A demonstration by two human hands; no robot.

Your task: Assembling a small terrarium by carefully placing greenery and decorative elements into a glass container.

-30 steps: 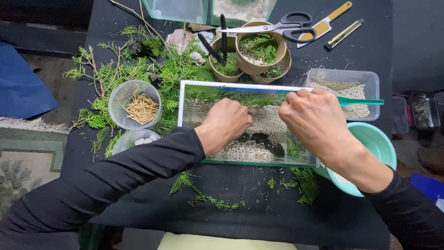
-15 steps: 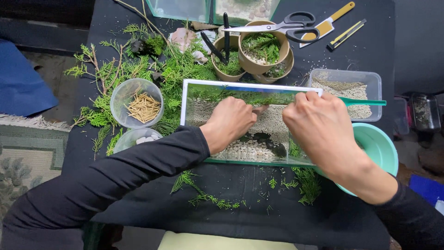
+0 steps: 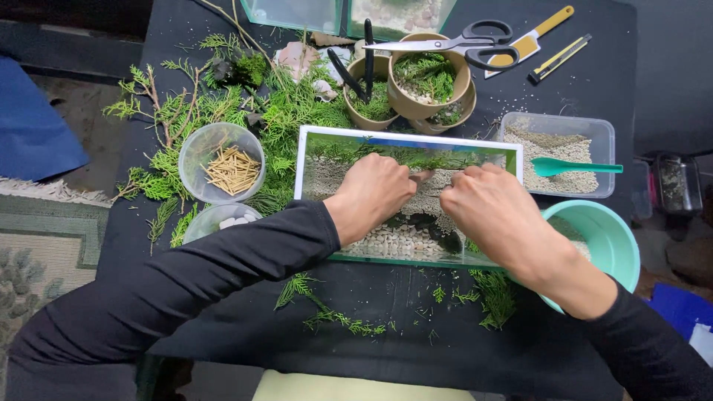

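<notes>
A small rectangular glass tank (image 3: 312, 152) lies on the black table, holding pale gravel, white pebbles, dark stones and green sprigs along its far wall. Both hands reach down into it. My left hand (image 3: 371, 194) has its fingers curled, fingertips pressed near the middle of the gravel. My right hand (image 3: 496, 215) is beside it, fingertips pinched close to those of the left. What sits between the fingertips is hidden.
A clear cup of small wooden sticks (image 3: 230, 169) and a cup of white stones (image 3: 223, 220) stand left. Green cuttings (image 3: 290, 104) are scattered around. Right: a gravel tub (image 3: 564, 156) with a teal spatula (image 3: 575, 167), a teal bowl (image 3: 601, 238). Behind: brown pots (image 3: 427, 82), scissors (image 3: 460, 41), a yellow-handled knife (image 3: 535, 37).
Both hands have shifted slightly within the tank, the right hand moving left so its fingertips now meet the left hand's near the middle.
</notes>
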